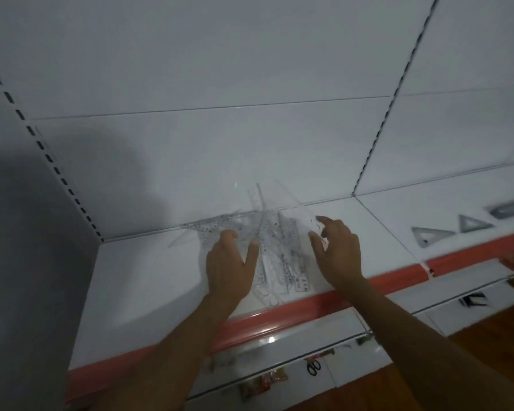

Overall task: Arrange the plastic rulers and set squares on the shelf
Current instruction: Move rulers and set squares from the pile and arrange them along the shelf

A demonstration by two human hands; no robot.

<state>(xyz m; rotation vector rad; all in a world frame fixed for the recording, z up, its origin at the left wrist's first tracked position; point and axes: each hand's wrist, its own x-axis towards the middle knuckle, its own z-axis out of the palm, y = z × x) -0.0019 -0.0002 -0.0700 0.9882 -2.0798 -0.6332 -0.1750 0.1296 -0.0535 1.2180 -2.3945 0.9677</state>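
Both hands are flanking the pile of clear rulers and set squares (275, 247) on the shelf (149, 277) — left hand (230, 262) fingers lying pressed together on it, right hand (337, 252) fingers spreading, loosely curled, beside it.

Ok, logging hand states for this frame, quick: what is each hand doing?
Left hand: open, fingers resting on the pile of clear rulers and set squares.
Right hand: open, fingers loosely curved at the pile's right edge, holding nothing.

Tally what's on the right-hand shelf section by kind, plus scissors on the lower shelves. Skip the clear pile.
Grey set squares: 2 (second one)
Grey oblong item, too blurred to identify: 1
Black scissors: 2 (second pair)
Total: 5
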